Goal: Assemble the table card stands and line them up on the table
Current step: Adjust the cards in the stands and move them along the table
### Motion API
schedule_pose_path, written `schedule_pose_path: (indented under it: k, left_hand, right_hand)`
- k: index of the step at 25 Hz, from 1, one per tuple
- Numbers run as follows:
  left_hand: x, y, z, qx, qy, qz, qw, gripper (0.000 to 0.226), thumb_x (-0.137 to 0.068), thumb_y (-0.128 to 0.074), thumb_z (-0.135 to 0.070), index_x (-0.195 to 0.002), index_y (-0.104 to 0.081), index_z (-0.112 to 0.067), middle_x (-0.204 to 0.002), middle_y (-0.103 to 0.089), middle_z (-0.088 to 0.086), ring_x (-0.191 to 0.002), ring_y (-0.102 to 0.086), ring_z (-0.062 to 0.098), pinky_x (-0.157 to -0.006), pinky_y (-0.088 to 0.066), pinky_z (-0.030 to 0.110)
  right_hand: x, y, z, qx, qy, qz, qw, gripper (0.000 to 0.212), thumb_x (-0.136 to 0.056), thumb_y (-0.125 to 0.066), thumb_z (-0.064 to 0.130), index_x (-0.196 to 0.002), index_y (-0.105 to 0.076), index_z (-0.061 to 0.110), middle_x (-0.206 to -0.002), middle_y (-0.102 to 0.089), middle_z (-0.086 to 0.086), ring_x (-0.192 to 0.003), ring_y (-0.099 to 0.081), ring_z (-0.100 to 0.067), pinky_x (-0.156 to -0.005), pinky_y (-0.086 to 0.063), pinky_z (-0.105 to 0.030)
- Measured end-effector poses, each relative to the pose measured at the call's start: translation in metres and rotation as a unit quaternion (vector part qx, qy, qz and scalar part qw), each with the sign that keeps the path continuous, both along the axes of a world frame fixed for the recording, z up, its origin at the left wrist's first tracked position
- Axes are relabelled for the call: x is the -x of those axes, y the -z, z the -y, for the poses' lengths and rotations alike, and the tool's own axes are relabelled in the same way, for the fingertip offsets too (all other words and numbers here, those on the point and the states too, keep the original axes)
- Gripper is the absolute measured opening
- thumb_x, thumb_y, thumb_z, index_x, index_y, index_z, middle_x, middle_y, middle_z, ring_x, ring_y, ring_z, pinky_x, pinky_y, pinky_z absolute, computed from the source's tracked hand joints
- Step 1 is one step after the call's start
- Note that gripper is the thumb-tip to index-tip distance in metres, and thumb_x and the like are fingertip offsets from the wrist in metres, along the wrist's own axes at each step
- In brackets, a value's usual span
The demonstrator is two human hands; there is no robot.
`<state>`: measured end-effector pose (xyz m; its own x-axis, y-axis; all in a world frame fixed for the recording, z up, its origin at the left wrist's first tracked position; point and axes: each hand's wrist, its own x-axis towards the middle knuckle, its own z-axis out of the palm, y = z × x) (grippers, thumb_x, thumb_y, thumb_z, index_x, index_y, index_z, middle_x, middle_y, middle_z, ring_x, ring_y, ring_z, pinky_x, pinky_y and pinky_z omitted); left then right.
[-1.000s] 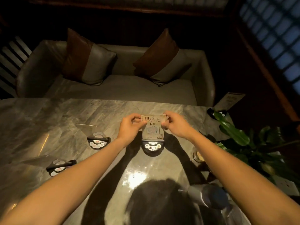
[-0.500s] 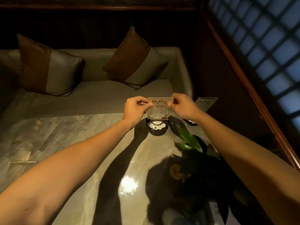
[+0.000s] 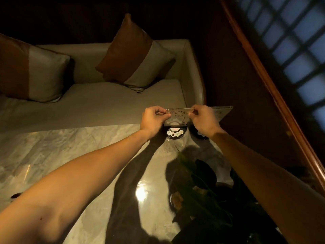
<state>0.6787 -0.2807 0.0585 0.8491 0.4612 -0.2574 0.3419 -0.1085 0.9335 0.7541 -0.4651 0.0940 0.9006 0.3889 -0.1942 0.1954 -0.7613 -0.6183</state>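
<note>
A clear acrylic card (image 3: 179,115) with dark printed characters stands in a round black base (image 3: 174,133) with small buttons, at the far edge of the marble table (image 3: 73,147). My left hand (image 3: 153,119) pinches the card's top left corner and my right hand (image 3: 204,120) pinches its top right corner. Just to the right stands a second assembled card stand (image 3: 222,112), its base mostly hidden behind my right wrist.
A dark leafy potted plant (image 3: 202,191) sits on the table near right, below my right arm. Beyond the table is a pale sofa (image 3: 109,103) with two brown-and-grey cushions. A wooden rail and lattice window run along the right.
Both hands carried the card stand from the table's middle to the far right edge, beside the other stand. The view swung right, and the loose bases at left left the frame.
</note>
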Motion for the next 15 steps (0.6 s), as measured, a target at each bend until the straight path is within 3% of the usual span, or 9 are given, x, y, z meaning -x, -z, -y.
schedule_pose_path:
  k: [3,6,9,11,13,15]
  left_hand:
    - [-0.007,0.008,0.005,0.009,-0.002,-0.004,1.0,0.015,-0.081,-0.081,-0.008,-0.081,-0.068,-0.016,-0.081,-0.071,0.005,-0.074,-0.066,0.014,-0.066,-0.053,0.024]
    - [-0.013,0.009,0.007,0.021,0.008,-0.005,1.0,0.011,-0.086,-0.077,-0.007,-0.09,-0.068,-0.012,-0.083,-0.069,0.004,-0.075,-0.065,0.012,-0.064,-0.052,0.016]
    - [-0.014,0.007,0.004,0.003,0.058,-0.031,0.998,0.016,-0.089,-0.072,-0.007,-0.106,-0.07,-0.007,-0.09,-0.07,0.001,-0.084,-0.066,0.012,-0.071,-0.052,0.014]
    - [-0.01,0.004,0.0,-0.003,0.083,-0.048,0.995,0.028,-0.09,-0.071,-0.007,-0.118,-0.068,-0.004,-0.105,-0.072,0.005,-0.099,-0.067,0.015,-0.086,-0.055,0.022]
    - [0.0,-0.001,-0.004,0.007,0.095,-0.06,0.994,0.038,-0.09,-0.071,-0.007,-0.127,-0.064,-0.003,-0.115,-0.071,0.011,-0.108,-0.067,0.02,-0.096,-0.055,0.03]
    - [0.011,-0.009,-0.011,-0.005,0.112,-0.068,0.991,0.041,-0.09,-0.072,-0.012,-0.129,-0.063,-0.004,-0.117,-0.07,0.012,-0.107,-0.067,0.02,-0.093,-0.055,0.027]
  right_hand:
    - [-0.006,0.011,0.004,-0.002,0.01,-0.011,1.0,0.016,-0.103,-0.05,0.013,-0.106,-0.066,0.01,-0.099,-0.065,-0.004,-0.084,-0.06,-0.016,-0.062,-0.051,-0.02]
    - [-0.01,0.016,0.003,-0.004,0.03,-0.012,0.999,0.019,-0.103,-0.048,0.012,-0.109,-0.066,0.008,-0.105,-0.069,-0.008,-0.087,-0.064,-0.022,-0.056,-0.048,-0.016]
    - [-0.01,0.018,0.004,-0.008,0.031,-0.027,0.999,0.018,-0.102,-0.048,0.012,-0.113,-0.063,0.013,-0.116,-0.069,-0.009,-0.094,-0.066,-0.022,-0.062,-0.051,-0.018]
    - [-0.006,0.015,0.004,-0.003,0.033,-0.045,0.998,0.018,-0.101,-0.049,0.011,-0.115,-0.059,0.018,-0.119,-0.067,-0.008,-0.099,-0.066,-0.024,-0.073,-0.061,-0.032]
    - [0.002,0.005,0.003,0.005,0.04,-0.052,0.998,0.028,-0.1,-0.051,0.009,-0.125,-0.054,0.019,-0.125,-0.064,-0.01,-0.107,-0.066,-0.028,-0.084,-0.062,-0.043]
    - [0.011,-0.006,0.001,0.013,0.048,-0.032,0.998,0.041,-0.098,-0.056,0.008,-0.137,-0.046,0.015,-0.126,-0.063,-0.011,-0.105,-0.068,-0.027,-0.083,-0.062,-0.039]
